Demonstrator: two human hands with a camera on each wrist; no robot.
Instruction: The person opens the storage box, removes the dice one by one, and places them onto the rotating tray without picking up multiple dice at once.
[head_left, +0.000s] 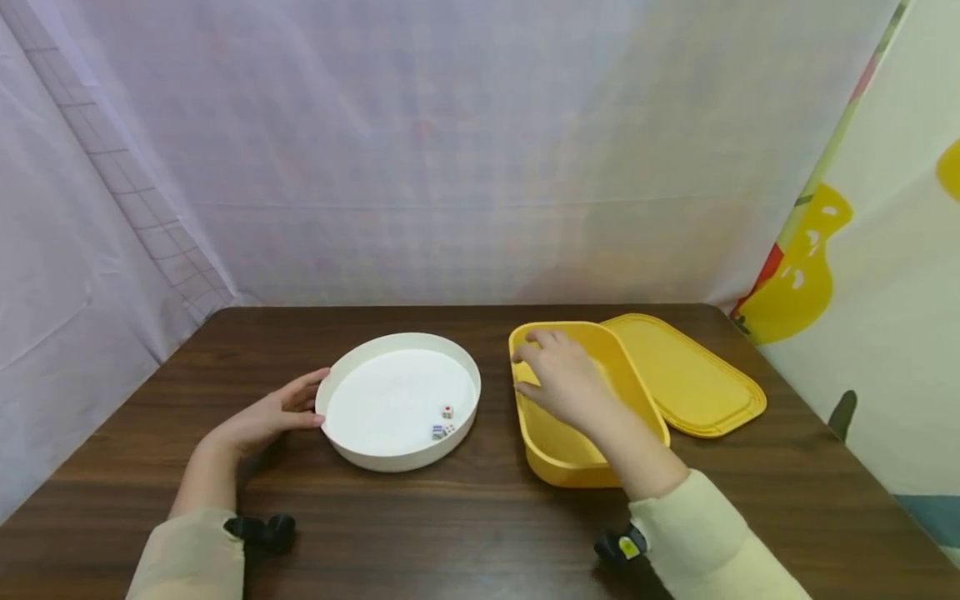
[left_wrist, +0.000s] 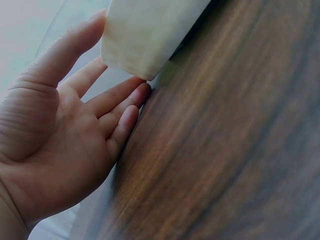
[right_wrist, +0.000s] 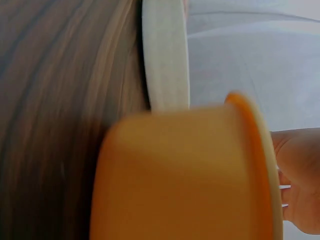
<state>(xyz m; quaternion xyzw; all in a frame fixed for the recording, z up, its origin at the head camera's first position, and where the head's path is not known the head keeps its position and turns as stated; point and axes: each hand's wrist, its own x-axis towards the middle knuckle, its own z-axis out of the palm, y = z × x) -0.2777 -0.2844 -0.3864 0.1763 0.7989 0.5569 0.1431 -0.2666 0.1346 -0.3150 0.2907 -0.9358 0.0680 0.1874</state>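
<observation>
A round white tray (head_left: 397, 462) with a low wall stands left of centre on the table. Three small white dice lie inside it near the right wall: one die (head_left: 447, 412) shows a red dot, and the other two dice (head_left: 438, 432) sit close together. My left hand (head_left: 273, 412) rests against the tray's left side, its thumb and fingers spread and touching the outer wall (left_wrist: 145, 42). Above the left part of a yellow rectangular container (head_left: 573, 475), my right hand (head_left: 566, 379) hovers with loosely bent fingers, and nothing shows in it. The right wrist view has the container's side (right_wrist: 180, 175) in front, hiding part of the hand.
A yellow lid (head_left: 690, 375) lies flat to the right of the container, its left edge behind the container's rim. Dark wood tabletop (head_left: 420, 533) extends in front. A pale curtain (head_left: 465, 167) hangs along the back edge, and a printed cloth (head_left: 885, 333) on the right.
</observation>
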